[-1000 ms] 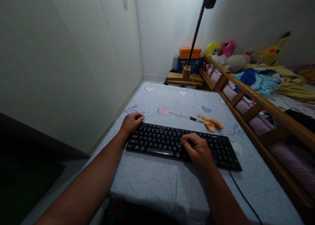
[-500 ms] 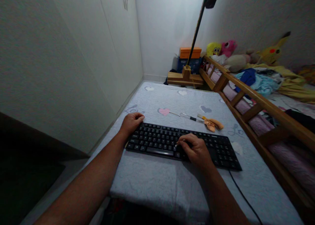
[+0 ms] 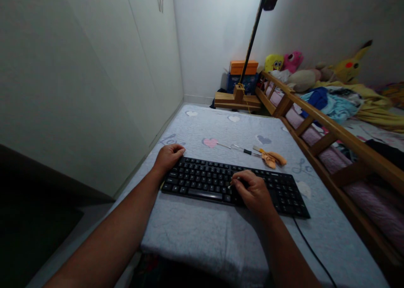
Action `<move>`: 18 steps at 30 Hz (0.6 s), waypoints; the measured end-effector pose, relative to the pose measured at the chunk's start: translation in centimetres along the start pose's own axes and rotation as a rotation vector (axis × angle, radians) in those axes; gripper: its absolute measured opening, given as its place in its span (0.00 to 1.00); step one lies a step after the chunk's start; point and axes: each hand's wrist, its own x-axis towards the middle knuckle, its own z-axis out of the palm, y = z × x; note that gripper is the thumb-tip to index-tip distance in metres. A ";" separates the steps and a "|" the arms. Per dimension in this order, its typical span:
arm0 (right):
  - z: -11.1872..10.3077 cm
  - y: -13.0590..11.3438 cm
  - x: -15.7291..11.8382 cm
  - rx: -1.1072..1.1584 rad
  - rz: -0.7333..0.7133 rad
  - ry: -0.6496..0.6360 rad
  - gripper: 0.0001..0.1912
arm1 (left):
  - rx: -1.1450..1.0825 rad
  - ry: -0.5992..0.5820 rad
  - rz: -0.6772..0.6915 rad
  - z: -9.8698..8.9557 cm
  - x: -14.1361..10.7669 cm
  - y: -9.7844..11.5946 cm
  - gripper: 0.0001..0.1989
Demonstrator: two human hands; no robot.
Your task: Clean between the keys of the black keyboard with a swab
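A black keyboard point(image 3: 202, 176) lies across the cloth-covered table. At its far left corner rests my left hand point(image 3: 169, 157), fingers curled against the edge and gripping it. My right hand point(image 3: 251, 191) is over the keys right of the middle, thumb and fingers pinched on a thin cotton swab point(image 3: 230, 186). The swab's white tip points down at the keys near the right end of the space bar; most of its stick is hidden by my fingers. Behind the keyboard lie a slim tool with a dark grip point(image 3: 248, 152) and a crumpled orange cloth point(image 3: 269, 159).
A small brush point(image 3: 258, 149) lies beside the orange cloth. The keyboard's cable point(image 3: 312, 248) runs off the near right side. A wooden bed rail point(image 3: 328, 130) borders the right, a white wardrobe point(image 3: 126, 69) the left. A lamp stand point(image 3: 251, 40) rises beyond the table.
My right hand has shifted slightly to the right along the keys, with the cotton swab in it. My left hand and the keyboard have stayed put.
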 end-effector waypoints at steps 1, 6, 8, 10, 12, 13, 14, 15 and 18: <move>-0.1 0.0 0.0 -0.005 0.002 0.008 0.07 | 0.003 0.000 0.003 0.0 0.0 0.0 0.15; -0.1 0.3 0.0 -0.011 0.010 0.021 0.06 | 0.006 0.002 0.010 0.0 0.1 -0.3 0.15; 0.0 0.5 0.0 -0.015 0.014 0.032 0.06 | 0.010 0.002 0.013 0.0 0.1 -0.3 0.15; 0.1 0.6 0.1 -0.018 0.016 0.042 0.07 | 0.015 0.000 0.011 0.0 0.1 -0.2 0.15; 0.1 0.7 0.1 -0.018 0.018 0.050 0.08 | 0.017 -0.001 0.007 0.0 0.1 -0.2 0.15; 0.1 0.7 0.2 -0.018 0.018 0.054 0.08 | 0.019 -0.001 0.007 0.0 0.0 -0.1 0.15; 0.1 0.7 0.2 -0.017 0.018 0.059 0.08 | 0.022 -0.003 0.008 0.0 0.0 -0.1 0.15; 0.1 0.6 0.2 -0.017 0.018 0.064 0.08 | 0.026 -0.004 0.009 0.0 0.0 -0.1 0.15; 0.2 0.6 0.2 -0.011 0.013 0.069 0.08 | 0.034 -0.007 0.018 0.0 0.1 -0.2 0.16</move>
